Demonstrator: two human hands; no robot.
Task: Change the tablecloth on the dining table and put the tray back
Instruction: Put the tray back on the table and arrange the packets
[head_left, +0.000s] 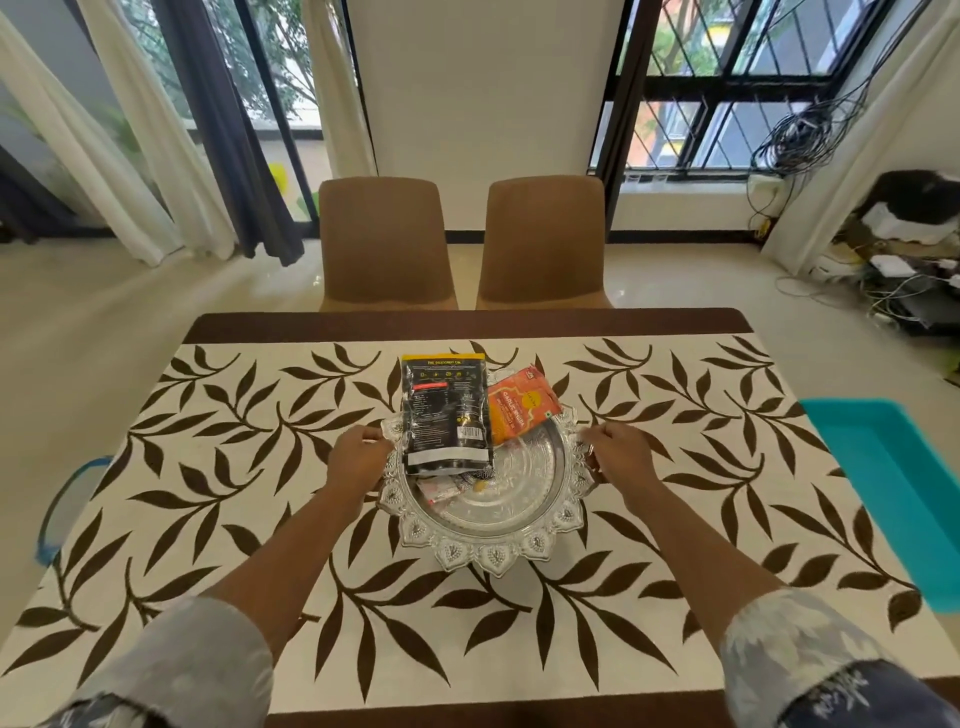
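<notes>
A round clear glass tray (511, 512) with a scalloped leaf rim rests in the middle of the dining table, on a cream tablecloth (218, 467) printed with brown leaves. In the tray lie a black pouch (447, 415), an orange packet (522, 402) and some small sachets (441, 488). My left hand (358, 457) grips the tray's left rim. My right hand (618, 454) grips its right rim. Both forearms reach in from the bottom of the view.
Two brown chairs (387, 244) (543, 241) stand at the table's far side. A turquoise tray-like container (893, 483) sits off the table's right edge. A blue-rimmed object (57, 509) shows at the left edge. Cables and clutter (893, 270) lie at the far right.
</notes>
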